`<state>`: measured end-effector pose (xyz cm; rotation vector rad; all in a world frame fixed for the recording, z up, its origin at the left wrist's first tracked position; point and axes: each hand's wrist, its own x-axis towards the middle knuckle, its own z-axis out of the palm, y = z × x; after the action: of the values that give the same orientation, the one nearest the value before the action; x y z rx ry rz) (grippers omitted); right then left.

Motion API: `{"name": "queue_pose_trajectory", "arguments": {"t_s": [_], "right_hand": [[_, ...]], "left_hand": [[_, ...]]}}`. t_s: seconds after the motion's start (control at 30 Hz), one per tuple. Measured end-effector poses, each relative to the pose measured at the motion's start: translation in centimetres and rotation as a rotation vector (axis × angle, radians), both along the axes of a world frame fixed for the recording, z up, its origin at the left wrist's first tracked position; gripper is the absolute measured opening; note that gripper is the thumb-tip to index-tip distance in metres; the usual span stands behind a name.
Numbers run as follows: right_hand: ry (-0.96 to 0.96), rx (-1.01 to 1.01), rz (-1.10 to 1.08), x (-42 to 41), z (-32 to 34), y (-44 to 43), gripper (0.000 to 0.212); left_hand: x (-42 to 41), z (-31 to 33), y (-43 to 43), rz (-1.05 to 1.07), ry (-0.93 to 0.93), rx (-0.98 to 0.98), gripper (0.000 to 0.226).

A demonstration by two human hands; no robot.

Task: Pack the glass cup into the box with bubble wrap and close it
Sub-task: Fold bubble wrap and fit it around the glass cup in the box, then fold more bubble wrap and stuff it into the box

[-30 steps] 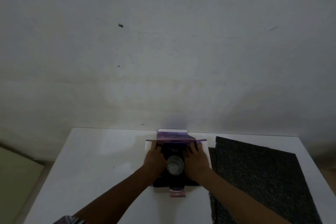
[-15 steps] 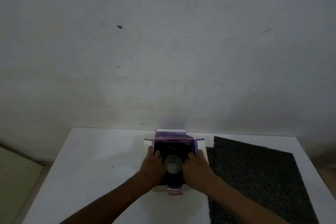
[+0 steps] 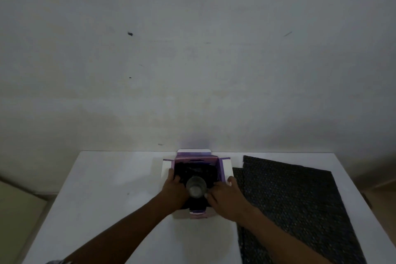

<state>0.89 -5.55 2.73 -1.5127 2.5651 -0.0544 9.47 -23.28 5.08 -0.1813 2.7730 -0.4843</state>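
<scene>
A purple-and-white box [image 3: 222, 168] stands open near the table's far edge, its flaps spread out. Dark bubble wrap [image 3: 195, 170] lines its inside. The glass cup [image 3: 196, 186] stands upright in the wrap, mouth up, towards the near side of the box. My left hand [image 3: 174, 188] presses against the wrap and the box's left wall, just left of the cup. My right hand [image 3: 225, 196] lies on the box's right side, fingertips touching the cup's right edge. The near part of the box is hidden under both hands.
A large dark sheet of bubble wrap [image 3: 295, 206] lies flat on the white table [image 3: 111, 188], right of the box, reaching the table's near right part. A bare wall rises behind the table.
Both hands have shifted slightly outward from the cup to the box's sides. The cup and wrap sit lower in the box.
</scene>
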Motion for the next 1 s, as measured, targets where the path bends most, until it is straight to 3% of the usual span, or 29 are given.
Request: {"name": "queue_pose_trajectory", "arguments": {"t_s": [0.03, 0.07, 0.2, 0.3, 0.43, 0.63, 0.73, 0.8, 0.87, 1.0], "right_hand": [[0.003, -0.089, -0.014, -0.2, 0.5, 0.5, 0.041], [0.000, -0.183, -0.033, -0.4, 1.0, 1.1, 0.035], [-0.036, -0.491, -0.183, -1.8, 2.1, 4.7, 0.016], [-0.114, -0.549, -0.334, -2.9, 2.0, 8.7, 0.018], [-0.212, -0.454, -0.494, -3.4, 0.9, 16.0, 0.020], [-0.391, -0.093, -0.554, -1.8, -3.2, 26.8, 0.020], [-0.431, 0.058, -0.421, -0.6, -5.4, 30.6, 0.023], [-0.418, 0.156, -0.335, -0.1, -6.6, 32.3, 0.038], [-0.393, 0.212, -0.267, 0.2, -7.7, 33.5, 0.057], [-0.384, 0.245, -0.170, 0.0, -8.4, 34.9, 0.075]], "left_hand": [[-0.4, 0.5, 0.3, 0.010, -0.137, 0.119, 0.045], [-0.8, 1.0, 1.0, 0.013, -0.159, 0.189, 0.042], [-1.5, 2.5, 5.7, -0.075, 0.209, 0.388, 0.027], [-2.2, 2.6, 11.2, -0.250, 0.395, 0.478, 0.018], [-2.5, -1.0, 19.1, -0.385, 0.305, 0.608, 0.010], [-1.9, -7.9, 27.0, -0.348, -0.175, 0.647, 0.029], [-1.6, -10.4, 29.1, -0.331, -0.343, 0.602, 0.058], [-1.4, -11.3, 30.0, -0.322, -0.371, 0.549, 0.069], [-1.2, -11.6, 30.4, -0.303, -0.323, 0.541, 0.055], [-1.2, -11.3, 30.0, -0.257, -0.184, 0.619, 0.037]]}}
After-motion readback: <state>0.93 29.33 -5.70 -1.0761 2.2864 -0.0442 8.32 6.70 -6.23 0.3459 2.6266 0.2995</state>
